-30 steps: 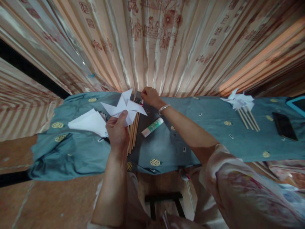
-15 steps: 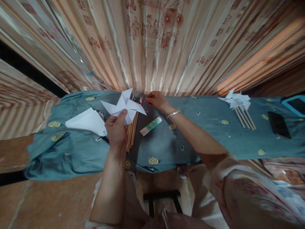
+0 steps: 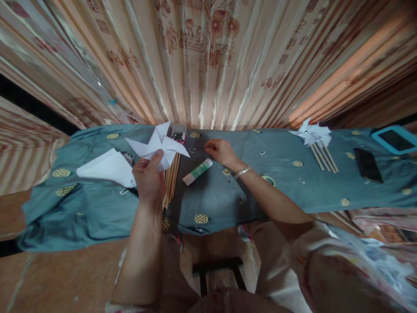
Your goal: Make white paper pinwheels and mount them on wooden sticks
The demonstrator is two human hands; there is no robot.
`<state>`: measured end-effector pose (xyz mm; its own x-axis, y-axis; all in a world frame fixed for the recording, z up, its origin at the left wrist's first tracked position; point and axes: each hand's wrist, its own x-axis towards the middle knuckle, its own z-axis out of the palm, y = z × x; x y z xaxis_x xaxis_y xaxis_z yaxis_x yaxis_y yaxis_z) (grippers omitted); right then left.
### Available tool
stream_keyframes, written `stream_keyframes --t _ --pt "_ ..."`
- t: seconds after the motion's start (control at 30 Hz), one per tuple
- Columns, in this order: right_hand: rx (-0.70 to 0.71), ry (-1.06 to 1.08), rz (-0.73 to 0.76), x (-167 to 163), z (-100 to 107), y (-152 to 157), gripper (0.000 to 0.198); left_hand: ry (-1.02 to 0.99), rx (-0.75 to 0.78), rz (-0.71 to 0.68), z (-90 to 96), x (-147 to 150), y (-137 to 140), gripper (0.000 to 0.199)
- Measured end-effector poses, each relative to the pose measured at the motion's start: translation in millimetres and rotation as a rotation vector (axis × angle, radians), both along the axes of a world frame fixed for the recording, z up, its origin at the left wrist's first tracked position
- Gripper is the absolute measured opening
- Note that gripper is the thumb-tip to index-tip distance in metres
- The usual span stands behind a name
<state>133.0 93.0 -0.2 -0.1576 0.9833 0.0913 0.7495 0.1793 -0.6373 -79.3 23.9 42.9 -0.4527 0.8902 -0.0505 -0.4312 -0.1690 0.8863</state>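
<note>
A white paper pinwheel point(image 3: 158, 143) is pinched in my left hand point(image 3: 150, 176), thumb pressed on its middle. My right hand point(image 3: 221, 153), with a bracelet at the wrist, hovers to the right with its fingers drawn together; whatever they hold is too small or hidden to make out. Between the hands, a small clear box of pins point(image 3: 179, 137) sits at the back of the table. Below it lies a row of wooden sticks point(image 3: 171, 182), partly covered by the pinwheel and my left hand. A green and white glue stick point(image 3: 197, 172) rests beside the sticks.
A stack of folded white paper point(image 3: 106, 168) lies on the left of the teal cloth point(image 3: 208, 198). Several pinwheels on sticks point(image 3: 314, 134) lie to the right, near a black phone point(image 3: 368, 164) and a blue-framed device point(image 3: 395, 139). A patterned curtain point(image 3: 202, 82) hangs behind the table.
My right hand has drawn back from the pin box, toward me and to the right. My left hand still holds the pinwheel. The whole view has shifted slightly.
</note>
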Motion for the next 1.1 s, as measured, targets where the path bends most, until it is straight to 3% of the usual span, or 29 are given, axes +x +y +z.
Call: stream_keyframes --t 0.27,0.47,0.53,0.67,0.8,0.93,1.1 --pt "-0.014 -0.343 0.172 -46.5 5.5 22.0 0.019 -0.002 -0.005 -0.006 1.1 3.8 -0.4 0.023" --pt "-0.012 -0.360 0.151 -42.5 18.3 14.5 0.024 -0.009 0.012 -0.014 -1.2 2.0 -0.6 0.021" --pt "-0.011 -0.307 0.126 -26.0 23.1 -0.2 0.021 -0.024 0.014 -0.029 -2.0 4.0 -1.1 0.019" --pt "-0.091 0.198 0.026 19.9 25.8 -53.3 0.010 -0.050 -0.012 -0.096 -7.0 18.5 -5.6 0.014" --pt "-0.138 0.635 -0.042 44.4 33.5 -106.5 0.017 -0.033 -0.101 -0.245 -15.8 42.6 -16.7 0.019" --pt "-0.029 0.680 -0.070 37.8 53.3 -131.7 0.008 0.022 -0.155 -0.341 -19.5 61.5 -28.0 0.024" --pt "0.102 0.475 -0.064 24.6 62.7 -143.1 0.005 0.070 -0.187 -0.364 -19.1 69.8 -34.6 0.027"
